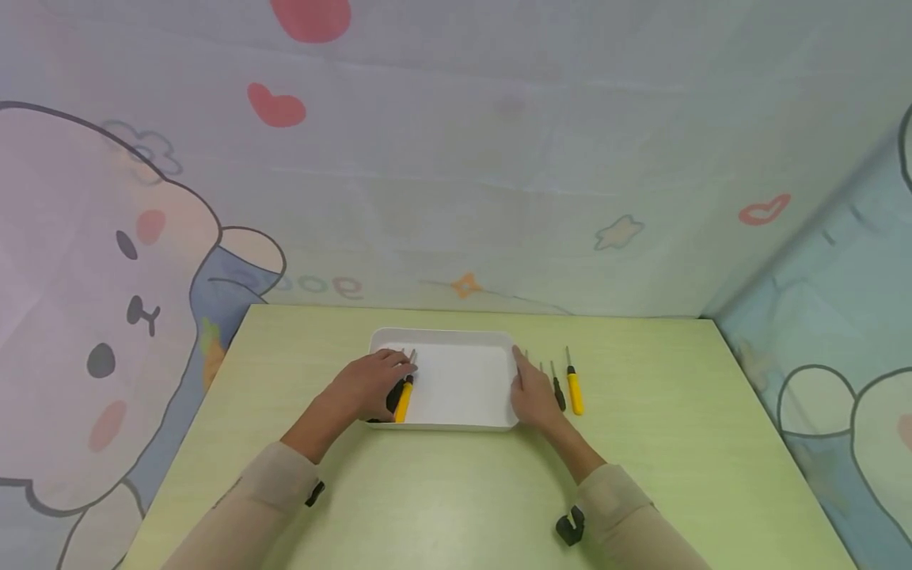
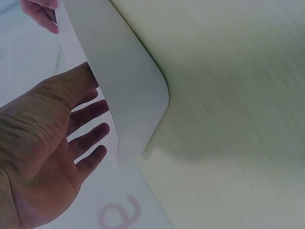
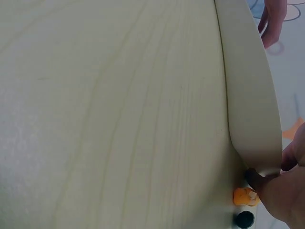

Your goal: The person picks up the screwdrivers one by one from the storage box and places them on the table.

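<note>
Gripping the white tray [image 1: 463, 384] at right, the right hand [image 1: 536, 393] is apparently steadying it while the left hand [image 1: 366, 385], its hold unclear, is seemingly settling screwdrivers [image 1: 404, 402] inside at left, the next move probably calling for gentle release.

Tray [image 1: 466, 384] sits on table [image 1: 442, 495], screwdrivers [image 1: 404, 401] in its left end, other drivers [image 1: 575, 394] on table just right of it, backdrop [image 1: 499, 174] behind.

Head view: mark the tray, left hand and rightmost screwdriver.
Tray [image 1: 463, 384]: head view, on its bare floor.
Left hand [image 1: 366, 385]: head view, on the back of the hand.
Rightmost screwdriver [image 1: 575, 393]: head view, on its yellow handle.
</note>
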{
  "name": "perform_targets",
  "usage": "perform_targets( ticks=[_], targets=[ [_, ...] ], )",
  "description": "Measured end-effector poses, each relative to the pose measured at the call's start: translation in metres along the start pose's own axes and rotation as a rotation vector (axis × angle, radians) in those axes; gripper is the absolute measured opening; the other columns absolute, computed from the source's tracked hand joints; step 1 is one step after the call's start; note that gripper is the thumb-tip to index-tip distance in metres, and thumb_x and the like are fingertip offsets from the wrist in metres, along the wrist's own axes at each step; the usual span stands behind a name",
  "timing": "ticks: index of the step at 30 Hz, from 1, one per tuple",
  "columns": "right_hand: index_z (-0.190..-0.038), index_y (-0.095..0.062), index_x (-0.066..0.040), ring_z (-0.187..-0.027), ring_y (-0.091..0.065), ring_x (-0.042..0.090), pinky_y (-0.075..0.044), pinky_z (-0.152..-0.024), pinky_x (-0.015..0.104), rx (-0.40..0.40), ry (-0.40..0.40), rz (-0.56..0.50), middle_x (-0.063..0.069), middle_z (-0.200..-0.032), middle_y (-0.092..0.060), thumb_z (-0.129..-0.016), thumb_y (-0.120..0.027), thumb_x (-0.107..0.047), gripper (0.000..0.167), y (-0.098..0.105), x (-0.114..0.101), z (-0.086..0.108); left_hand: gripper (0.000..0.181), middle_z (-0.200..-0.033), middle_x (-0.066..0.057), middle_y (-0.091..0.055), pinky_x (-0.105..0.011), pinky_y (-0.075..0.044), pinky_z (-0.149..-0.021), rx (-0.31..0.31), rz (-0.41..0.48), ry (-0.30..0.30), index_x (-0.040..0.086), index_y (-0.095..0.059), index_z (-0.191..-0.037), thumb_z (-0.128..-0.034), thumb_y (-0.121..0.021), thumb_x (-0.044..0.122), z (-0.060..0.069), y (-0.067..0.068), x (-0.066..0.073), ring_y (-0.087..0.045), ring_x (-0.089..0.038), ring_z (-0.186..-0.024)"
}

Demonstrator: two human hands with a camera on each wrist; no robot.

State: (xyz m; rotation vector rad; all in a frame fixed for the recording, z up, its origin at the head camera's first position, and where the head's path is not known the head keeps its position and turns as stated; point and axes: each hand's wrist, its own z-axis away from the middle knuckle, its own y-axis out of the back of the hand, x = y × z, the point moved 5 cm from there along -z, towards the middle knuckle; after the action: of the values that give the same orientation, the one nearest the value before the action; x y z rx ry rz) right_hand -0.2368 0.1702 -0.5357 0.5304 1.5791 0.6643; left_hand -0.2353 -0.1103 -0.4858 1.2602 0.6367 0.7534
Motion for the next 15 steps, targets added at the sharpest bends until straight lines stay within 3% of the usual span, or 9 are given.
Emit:
perform_targets(
  ticks=[15],
  targets=[
    [-0.162, -0.032, 0.009, -0.151, -0.04, 0.039, -0.034, -0.122, 0.055, 0.008, 0.003, 0.0, 0.027, -0.163, -0.041, -0.107, -0.039, 0.0, 0.056, 0.0003, -0.0004, 0.0003, 0.08, -0.144, -0.008, -0.058, -0.047, -0.048, -0.114, -0.039, 0.04, 0.004, 0.01, -0.064, -0.144, -0.0787, -0.095, 0.045, -0.0057, 0.0001, 0.0008, -0.05, -0.031, -0.139]
  ],
)
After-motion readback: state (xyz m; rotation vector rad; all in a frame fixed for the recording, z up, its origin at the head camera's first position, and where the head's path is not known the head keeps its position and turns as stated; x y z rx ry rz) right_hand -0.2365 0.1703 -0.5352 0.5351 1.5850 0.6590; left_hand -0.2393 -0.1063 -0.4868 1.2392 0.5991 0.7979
